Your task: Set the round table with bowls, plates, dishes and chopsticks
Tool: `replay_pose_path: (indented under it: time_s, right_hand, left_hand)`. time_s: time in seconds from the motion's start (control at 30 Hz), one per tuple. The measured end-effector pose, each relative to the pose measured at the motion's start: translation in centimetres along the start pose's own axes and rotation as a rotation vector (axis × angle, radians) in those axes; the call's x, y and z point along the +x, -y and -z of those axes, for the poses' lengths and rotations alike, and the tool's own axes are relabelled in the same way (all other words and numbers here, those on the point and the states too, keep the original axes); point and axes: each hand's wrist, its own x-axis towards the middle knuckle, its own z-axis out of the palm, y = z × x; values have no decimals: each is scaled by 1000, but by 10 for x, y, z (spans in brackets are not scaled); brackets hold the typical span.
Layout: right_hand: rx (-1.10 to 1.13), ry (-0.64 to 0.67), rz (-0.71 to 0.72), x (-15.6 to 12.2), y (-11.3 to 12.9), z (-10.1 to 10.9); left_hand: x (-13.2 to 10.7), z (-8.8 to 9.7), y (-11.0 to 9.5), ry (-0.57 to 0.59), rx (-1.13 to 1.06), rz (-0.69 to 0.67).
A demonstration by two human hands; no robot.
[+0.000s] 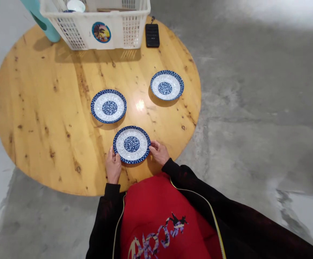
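A blue-and-white patterned plate (132, 144) is between my two hands, near the front edge of the round wooden table (51, 136). My left hand (113, 166) grips its left rim, thumb on top and fingers underneath. On the opposite side, my right hand (159, 152) pinches the right rim. Whether the plate rests on the wood or is slightly raised, I cannot tell. A matching plate (109, 107) lies just beyond it to the left. Another of the same pattern (167, 85) sits farther back, toward the table's right edge.
At the table's back stands a white plastic basket (105, 30) with a round sticker and a white bowl (76, 5) inside. Right of the basket lies a black ridged object (152, 35) with a strap. A light-blue upright object (52, 33) stands to its left. Grey floor surrounds the table.
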Motion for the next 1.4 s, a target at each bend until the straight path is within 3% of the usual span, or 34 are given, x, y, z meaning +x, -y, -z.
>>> replay_pose_path:
  time_s: [0.13,0.27,0.43,0.53,0.63,0.73,0.8,0.9,1.2,1.4]
  right_hand:
    - [49,-31,-44,-1,2,3]
    - [104,-135,-154,-8,-2,21]
    - [147,-304,-182,-38,-13,50]
    - [165,-359,-215,-59,-16,51]
    - [180,-312,-240,-66,-14,36]
    - [161,-155,-215,-55,-9,13]
    - [123,-78,-181,-42,-6,1]
    - [80,-66,-149,-25,-3,-8]
    - [127,-11,-132,-12,0,-11]
    - [201,-53,-182,-14,1,6]
  left_hand:
    - [-1,0,-2,8,-30,52]
    - [-5,8,4,4,-80,126]
    - [-4,26,15,-34,-145,163]
    - [-1,31,17,-22,-155,167]
    - [0,26,13,59,-162,174]
    - [-1,16,8,149,-126,126]
    - [-1,10,4,160,-58,50]
    - [3,7,0,115,57,-45]
    - [12,9,-4,56,91,-45]
    - [4,14,-10,51,20,134]
